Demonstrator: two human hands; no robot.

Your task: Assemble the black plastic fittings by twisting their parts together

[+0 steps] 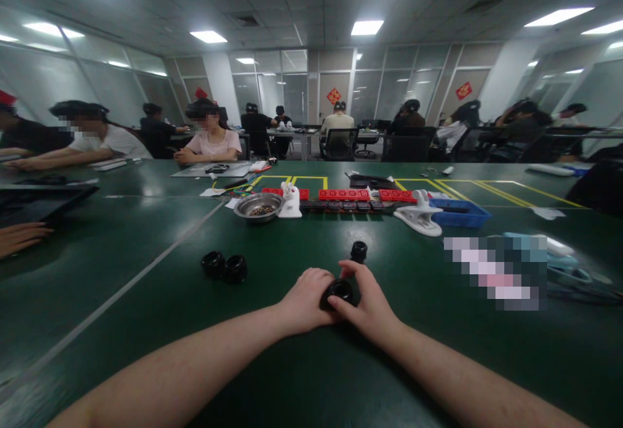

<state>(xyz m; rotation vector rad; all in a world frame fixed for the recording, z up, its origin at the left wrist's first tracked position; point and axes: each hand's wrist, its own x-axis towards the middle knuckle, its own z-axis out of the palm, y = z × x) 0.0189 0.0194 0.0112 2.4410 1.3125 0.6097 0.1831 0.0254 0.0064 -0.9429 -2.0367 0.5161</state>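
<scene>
Between my hands is a glossy black round part [341, 290] with a hollow top, low over the green table or resting on it. My left hand [305, 299] curls around its left side, fingers partly hidden. From the right, my right hand [372, 301] grips the same part, thumb across its near rim and index finger arched behind. Just beyond my right fingers stands a smaller-looking black round part [359, 251]. Off to the left, two similar parts, one black [213, 264] and a second black ring-topped one [236, 269], sit side by side.
Ahead are a metal bowl [257, 216] of small pieces, white clamps [291, 201], a row of red blocks [343, 195] and a blue tray [464, 218]. A blurred-out item [491, 272] lies at right. Another person's hand [22, 237] rests at far left.
</scene>
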